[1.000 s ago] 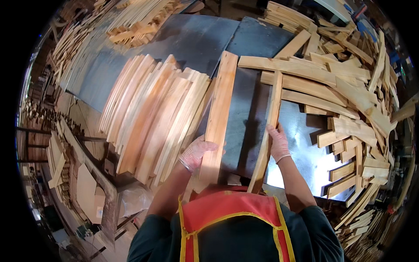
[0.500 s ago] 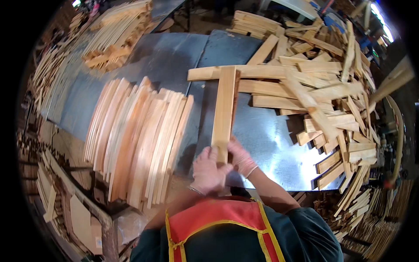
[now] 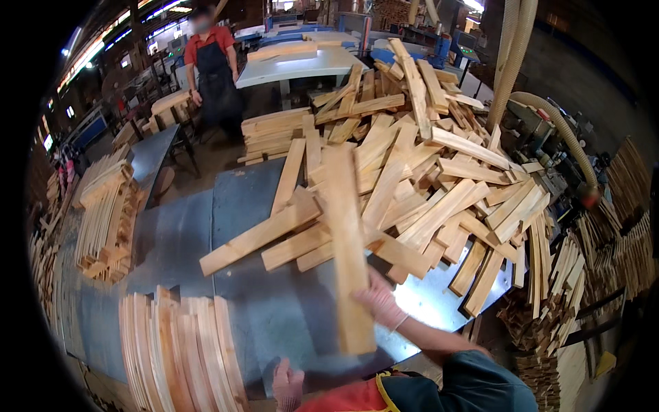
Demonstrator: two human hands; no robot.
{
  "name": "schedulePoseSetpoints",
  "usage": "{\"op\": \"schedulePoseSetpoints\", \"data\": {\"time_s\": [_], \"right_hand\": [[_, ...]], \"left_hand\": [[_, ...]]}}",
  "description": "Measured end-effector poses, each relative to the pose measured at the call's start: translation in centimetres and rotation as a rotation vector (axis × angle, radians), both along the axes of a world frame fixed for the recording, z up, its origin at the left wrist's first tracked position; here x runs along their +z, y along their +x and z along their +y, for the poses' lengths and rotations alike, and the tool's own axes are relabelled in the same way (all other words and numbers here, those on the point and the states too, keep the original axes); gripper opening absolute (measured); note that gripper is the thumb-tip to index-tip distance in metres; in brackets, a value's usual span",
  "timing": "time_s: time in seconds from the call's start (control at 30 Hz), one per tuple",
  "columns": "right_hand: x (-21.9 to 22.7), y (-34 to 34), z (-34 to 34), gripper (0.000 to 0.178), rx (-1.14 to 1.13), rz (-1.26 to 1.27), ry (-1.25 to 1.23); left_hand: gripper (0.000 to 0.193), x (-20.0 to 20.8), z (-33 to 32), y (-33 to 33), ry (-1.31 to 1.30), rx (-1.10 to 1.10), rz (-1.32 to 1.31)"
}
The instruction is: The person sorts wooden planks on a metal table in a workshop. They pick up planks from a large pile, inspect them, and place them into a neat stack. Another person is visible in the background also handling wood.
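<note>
R hand (image 3: 379,300) has its fingers pinching a board (image 3: 349,237) by the R edge, nr its lower end. Board's a bit blurred, held up over the table (image 3: 274,323), its far part in front of the pile (image 3: 439,199). L hand (image 3: 287,386) is low in view, nr table's near side, apart from the board; can't tell if its fingers are spread or pressed tog. Row (image 3: 182,353) of boards sits side by side, lower L. Stack (image 3: 106,230) farther back, L. Co-worker (image 3: 214,75) w/ red top & dark apron stands beyond.
</note>
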State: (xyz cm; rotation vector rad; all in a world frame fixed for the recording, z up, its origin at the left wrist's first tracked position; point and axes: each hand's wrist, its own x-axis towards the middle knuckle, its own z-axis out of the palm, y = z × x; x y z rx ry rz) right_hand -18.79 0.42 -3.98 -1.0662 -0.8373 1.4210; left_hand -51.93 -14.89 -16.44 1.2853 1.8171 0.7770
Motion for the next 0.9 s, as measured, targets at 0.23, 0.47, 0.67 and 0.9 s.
{"op": "schedulePoseSetpoints", "data": {"time_s": [0.23,0.47,0.67,0.9], "right_hand": [[26.6,33.3,23.2,0.051,-0.438,-1.083,0.233],[11.6,23.0,20.9,0.088,-0.183,-1.550,0.371],[0.5,12.0,7.9,0.096,0.412,-1.860,0.217],[-2.1,5.7,-1.4,0.073,0.412,0.517,-0.408]], "left_hand": [[0.051,4.3,2.5,6.7,-0.098,-0.349,0.180],[0.050,4.9,1.9,11.2,-0.283,-0.275,0.066],[0.055,6.9,2.1,11.1,-0.207,-0.356,0.142],[0.058,6.5,1.3,6.1,0.052,-0.486,0.003]]}}
